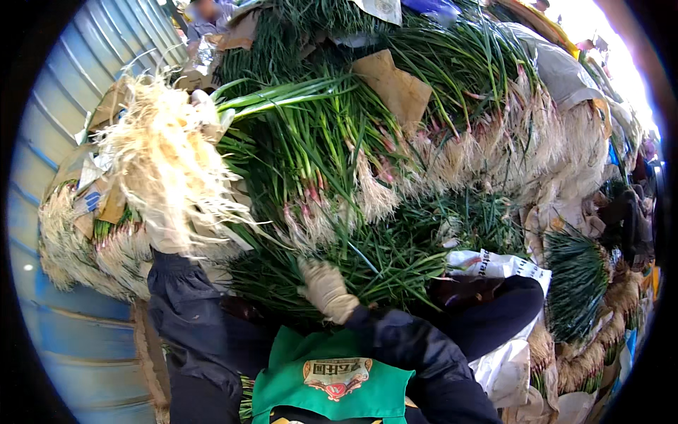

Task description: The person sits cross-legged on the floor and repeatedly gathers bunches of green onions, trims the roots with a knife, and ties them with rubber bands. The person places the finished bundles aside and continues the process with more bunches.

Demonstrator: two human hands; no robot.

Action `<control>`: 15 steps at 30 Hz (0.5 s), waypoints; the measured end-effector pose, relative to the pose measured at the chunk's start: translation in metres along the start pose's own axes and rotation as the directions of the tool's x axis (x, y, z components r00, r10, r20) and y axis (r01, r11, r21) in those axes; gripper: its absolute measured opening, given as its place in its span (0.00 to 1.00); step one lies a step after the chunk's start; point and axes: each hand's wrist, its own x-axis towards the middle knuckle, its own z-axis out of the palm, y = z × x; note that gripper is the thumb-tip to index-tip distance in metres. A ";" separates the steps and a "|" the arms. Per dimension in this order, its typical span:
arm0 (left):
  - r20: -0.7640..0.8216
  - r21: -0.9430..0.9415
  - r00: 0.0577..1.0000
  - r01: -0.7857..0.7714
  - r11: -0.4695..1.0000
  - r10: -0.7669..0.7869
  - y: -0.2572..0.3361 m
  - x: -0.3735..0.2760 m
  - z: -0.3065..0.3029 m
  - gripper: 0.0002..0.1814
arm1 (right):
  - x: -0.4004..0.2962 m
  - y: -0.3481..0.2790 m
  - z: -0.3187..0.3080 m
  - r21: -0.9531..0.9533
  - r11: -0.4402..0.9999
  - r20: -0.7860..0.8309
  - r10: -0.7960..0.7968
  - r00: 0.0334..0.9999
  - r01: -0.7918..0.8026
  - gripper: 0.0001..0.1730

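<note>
A large bunch of scallion-like plants is raised at the left, its pale roots (164, 153) hanging in a thick mass and its green leaves (286, 98) pointing right. My left hand (165, 237), in a light glove, holds this bunch; the roots hide most of the hand. Low in the middle, my right hand (327, 291), gloved too and slightly blurred, is over a heap of loose green leaves (392, 265). Whether its fingers grip any leaves is unclear. Just beyond lie plants with reddish stems (312, 196) and white roots.
More rooted plants (524, 127) are stacked ahead and right, with a cardboard piece (392, 85) on top. A corrugated metal wall (69, 106) curves along the left. Printed white sacking (498, 265) lies by my bent knee (514, 302). Another person (209, 18) is at the far upper left.
</note>
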 end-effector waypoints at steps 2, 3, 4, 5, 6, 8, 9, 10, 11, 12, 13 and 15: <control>-0.043 0.077 0.997 -0.054 0.996 0.057 0.024 -0.021 0.008 0.29 | -0.001 -0.006 0.062 -0.106 0.965 0.240 -0.211 0.948 0.241 0.39; -0.036 0.066 0.998 -0.056 0.996 0.059 0.018 -0.017 0.001 0.29 | -0.003 0.022 0.092 -0.057 0.955 0.431 -0.241 0.869 0.292 0.38; -0.067 0.108 0.994 -0.083 0.991 0.090 0.029 -0.031 0.004 0.29 | -0.011 0.024 0.126 -0.015 0.937 0.376 -0.319 0.870 0.350 0.37; -0.064 0.116 0.993 -0.094 0.989 0.102 0.031 -0.034 0.006 0.29 | -0.011 0.033 0.139 -0.012 0.926 0.311 -0.354 0.882 0.376 0.37; -0.106 0.137 0.986 -0.116 0.984 0.131 0.039 -0.052 -0.001 0.29 | -0.001 0.011 0.078 0.142 0.961 0.549 -0.277 0.788 0.238 0.32; -0.120 0.145 0.984 -0.114 0.983 0.132 0.035 -0.057 -0.006 0.29 | 0.014 0.002 0.003 0.176 0.945 0.383 -0.323 0.865 0.275 0.28; -0.121 0.144 0.984 -0.112 0.983 0.130 0.033 -0.058 -0.010 0.29 | 0.024 0.002 -0.026 0.182 0.939 0.297 -0.334 0.895 0.290 0.27; -0.139 0.157 0.980 -0.119 0.980 0.142 0.034 -0.066 -0.012 0.29 | 0.035 -0.005 -0.047 0.287 0.851 -0.246 -0.378 0.892 0.440 0.27; -0.150 0.168 0.977 -0.128 0.977 0.154 0.037 -0.072 -0.011 0.30 | 0.048 -0.011 -0.070 0.287 0.741 -0.717 -0.254 0.649 0.607 0.28; -0.163 0.174 0.972 -0.140 0.975 0.169 0.040 -0.077 -0.012 0.30 | 0.063 -0.020 -0.100 0.246 0.763 -0.798 -0.190 0.571 0.598 0.29; -0.163 0.180 0.970 -0.150 0.972 0.180 0.042 -0.078 -0.010 0.30 | 0.081 -0.024 -0.127 0.202 0.791 -0.872 -0.123 0.474 0.577 0.29; -0.140 0.195 0.970 -0.169 0.966 0.198 0.049 -0.074 -0.001 0.30 | 0.118 -0.032 -0.153 0.275 0.854 -0.878 0.038 0.476 0.441 0.36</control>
